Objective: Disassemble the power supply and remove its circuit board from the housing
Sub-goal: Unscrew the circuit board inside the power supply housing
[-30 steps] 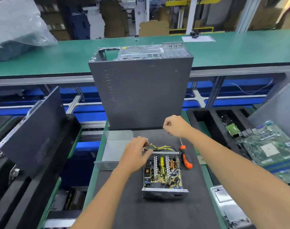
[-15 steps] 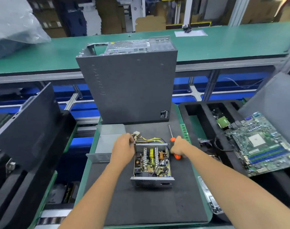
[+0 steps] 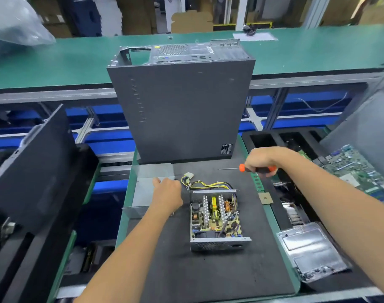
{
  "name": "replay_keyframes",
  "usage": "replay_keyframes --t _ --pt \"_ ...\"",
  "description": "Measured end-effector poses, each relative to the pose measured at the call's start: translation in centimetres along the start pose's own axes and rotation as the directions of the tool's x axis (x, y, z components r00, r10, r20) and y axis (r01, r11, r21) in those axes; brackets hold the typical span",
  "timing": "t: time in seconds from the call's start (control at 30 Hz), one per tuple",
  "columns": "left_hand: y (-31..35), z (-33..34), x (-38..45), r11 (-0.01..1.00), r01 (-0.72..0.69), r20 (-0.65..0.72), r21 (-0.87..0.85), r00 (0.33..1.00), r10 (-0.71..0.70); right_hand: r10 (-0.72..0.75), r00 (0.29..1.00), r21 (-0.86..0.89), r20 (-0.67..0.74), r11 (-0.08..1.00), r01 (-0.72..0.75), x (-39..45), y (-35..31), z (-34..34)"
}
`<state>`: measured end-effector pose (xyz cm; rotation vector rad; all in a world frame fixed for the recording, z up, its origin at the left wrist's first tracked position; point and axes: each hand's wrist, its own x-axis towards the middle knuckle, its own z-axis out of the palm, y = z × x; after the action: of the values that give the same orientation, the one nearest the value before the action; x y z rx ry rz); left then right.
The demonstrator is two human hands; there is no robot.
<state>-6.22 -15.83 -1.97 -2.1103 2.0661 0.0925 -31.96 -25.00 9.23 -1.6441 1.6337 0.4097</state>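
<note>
One view, from the head camera, is showing the whole bench. The supply [image 3: 216, 219] is lying on the black mat [image 3: 208, 276] with its top cover off; the board [image 3: 215, 217] is sitting exposed inside the housing [image 3: 219, 244], and the yellow and black wires [image 3: 208, 184] are trailing off its far end.

The right hand [image 3: 266, 159] is gripping a screwdriver [image 3: 248, 168] by its orange and black handle, with the shaft pointing level toward the left. It is hovering beyond the supply and to its right, well apart from it. The left hand [image 3: 167, 194] is resting just left of the supply, over the cover [image 3: 147, 189] lying beside it; its fingers are curled, but whether they are holding anything cannot be told.

Judged step: the housing is open and the board screws are next. The coming move is calling for the tip to swing down onto a board screw while the left hand is steadying the housing. A dark case [image 3: 182, 106] is standing upright behind the supply.
</note>
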Motion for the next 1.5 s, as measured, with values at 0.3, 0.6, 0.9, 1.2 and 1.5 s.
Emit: replay_keyframes --t 0.3,0.6,0.9,1.2,1.5 --pt "0.8 0.6 1.1 0.983 -0.111 0.125 -0.144 0.984 0.13 -0.263 0.963 -0.368 0.054 0.892 0.264 -5.0 -7.7 -2.6" --pt "-1.6 -0.8 0.8 0.871 0.093 0.04 -0.483 0.996 -0.085 -0.377 0.908 -0.585 0.182 0.701 0.408 -3.2 -11.6 3.7" --pt "-0.1 -1.5 0.4 0.95 0.009 0.013 -0.312 1.0 -0.006 -0.454 0.881 -0.678 0.131 0.608 0.414 -1.2 -13.0 7.0" --pt "1.1 -0.6 1.6 0.968 0.028 0.28 -0.251 0.959 0.045 -0.499 0.86 -0.642 0.11 0.625 0.445 -1.4 -13.6 6.6" --pt "1.4 0.0 2.3 0.89 -0.076 0.211 -0.45 0.959 0.189 -0.47 0.875 -0.626 0.116 0.649 0.432 -2.0 -12.3 5.4"
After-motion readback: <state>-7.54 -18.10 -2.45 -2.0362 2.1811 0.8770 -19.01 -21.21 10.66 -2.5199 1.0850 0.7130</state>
